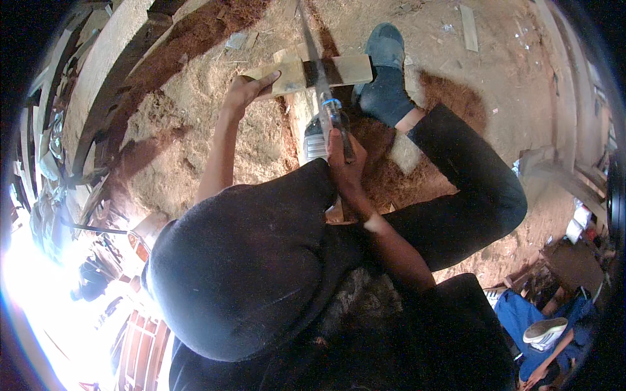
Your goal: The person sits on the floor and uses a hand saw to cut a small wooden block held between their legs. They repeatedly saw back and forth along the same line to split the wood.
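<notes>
My left hand grips the left end of a short, pale wooden board, its thumb lying on top. The board lies crosswise over a lengthwise timber. My right hand is wrapped round the handle of a handsaw, which has a blue band near the grip. The thin blade points away from me and crosses above the middle of the board. Whether its teeth are in the wood I cannot tell. A dark shoe is beside the board's right end; another shoe sits below the board.
Sawdust and wood scraps cover the brown ground. Large timbers stand at the left, and a long beam runs along the right. Another person in blue clothes is at the lower right. Black cloth hides much of the lower middle.
</notes>
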Available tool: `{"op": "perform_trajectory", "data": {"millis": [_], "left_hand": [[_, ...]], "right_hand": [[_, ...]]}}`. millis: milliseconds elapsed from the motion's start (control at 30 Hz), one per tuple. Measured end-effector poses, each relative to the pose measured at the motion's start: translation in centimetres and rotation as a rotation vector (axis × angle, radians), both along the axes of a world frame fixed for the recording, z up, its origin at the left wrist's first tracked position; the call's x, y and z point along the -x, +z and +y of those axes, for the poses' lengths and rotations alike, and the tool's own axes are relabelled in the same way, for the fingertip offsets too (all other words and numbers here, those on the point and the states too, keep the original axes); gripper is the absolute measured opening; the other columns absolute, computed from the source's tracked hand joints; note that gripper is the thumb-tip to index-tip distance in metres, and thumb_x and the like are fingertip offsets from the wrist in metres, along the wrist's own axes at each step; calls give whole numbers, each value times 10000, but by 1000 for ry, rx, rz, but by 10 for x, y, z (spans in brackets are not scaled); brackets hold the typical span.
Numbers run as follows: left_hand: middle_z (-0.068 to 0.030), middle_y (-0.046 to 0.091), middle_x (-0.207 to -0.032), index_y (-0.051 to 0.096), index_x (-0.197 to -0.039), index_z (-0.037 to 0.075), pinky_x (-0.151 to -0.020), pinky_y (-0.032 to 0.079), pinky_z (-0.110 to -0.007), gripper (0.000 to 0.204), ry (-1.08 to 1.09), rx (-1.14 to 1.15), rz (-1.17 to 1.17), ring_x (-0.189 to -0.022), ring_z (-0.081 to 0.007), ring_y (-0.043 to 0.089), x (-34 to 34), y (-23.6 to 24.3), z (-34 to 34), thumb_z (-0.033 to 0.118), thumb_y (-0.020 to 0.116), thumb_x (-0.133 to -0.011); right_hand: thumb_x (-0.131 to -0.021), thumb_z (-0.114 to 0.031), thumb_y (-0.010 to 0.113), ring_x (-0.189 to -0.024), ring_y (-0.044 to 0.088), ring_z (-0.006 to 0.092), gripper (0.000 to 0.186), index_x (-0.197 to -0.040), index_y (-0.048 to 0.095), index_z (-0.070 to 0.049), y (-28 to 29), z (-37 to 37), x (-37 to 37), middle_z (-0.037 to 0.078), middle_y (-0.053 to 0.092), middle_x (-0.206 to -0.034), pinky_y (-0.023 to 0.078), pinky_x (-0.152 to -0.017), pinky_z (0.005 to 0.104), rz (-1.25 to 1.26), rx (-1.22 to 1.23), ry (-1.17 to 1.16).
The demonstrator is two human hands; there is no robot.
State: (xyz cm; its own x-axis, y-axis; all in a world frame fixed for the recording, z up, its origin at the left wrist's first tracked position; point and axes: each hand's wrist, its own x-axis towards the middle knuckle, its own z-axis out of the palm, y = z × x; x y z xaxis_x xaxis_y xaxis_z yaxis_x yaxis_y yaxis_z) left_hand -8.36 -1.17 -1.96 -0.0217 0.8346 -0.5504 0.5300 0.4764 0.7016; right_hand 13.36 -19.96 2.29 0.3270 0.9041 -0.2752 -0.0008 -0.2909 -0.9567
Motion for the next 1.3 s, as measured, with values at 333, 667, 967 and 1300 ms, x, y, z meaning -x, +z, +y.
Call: {"op": "perform_trajectory", "data": {"millis": [333,667,967,1300], "left_hand": [[-88,660,-655,695,-662,20,-771,513,-355,608,6,15,51,-642,-201,617,-8,14,0,606,858,-661],[-67,651,-636,707,-674,10,-701,499,-333,590,24,-9,-37,-594,-173,587,-1,-1,-3,579,863,-675],[-45,637,-645,693,-657,10,-621,465,-317,576,15,30,-4,-601,-141,555,-10,19,-1,558,870,-680],[-69,649,-645,703,-689,-18,-626,476,-321,612,30,2,-7,-590,-162,572,-3,4,-2,573,861,-683]], "right_hand": [[-1014,-228,559,-669,489,68,247,-891,606,-20,7,-10,-3,-4,546,-710,401,-583,262,-81,-65,87],[-1011,-227,580,-599,453,91,250,-876,592,-17,8,-12,18,32,538,-663,406,-535,306,-134,-22,164],[-1020,-247,563,-628,461,88,276,-877,585,-12,10,-31,10,24,513,-666,407,-552,310,-117,67,147],[-1006,-231,578,-602,455,82,260,-847,581,-25,2,-29,10,7,506,-653,393,-532,313,-101,74,166]]}}
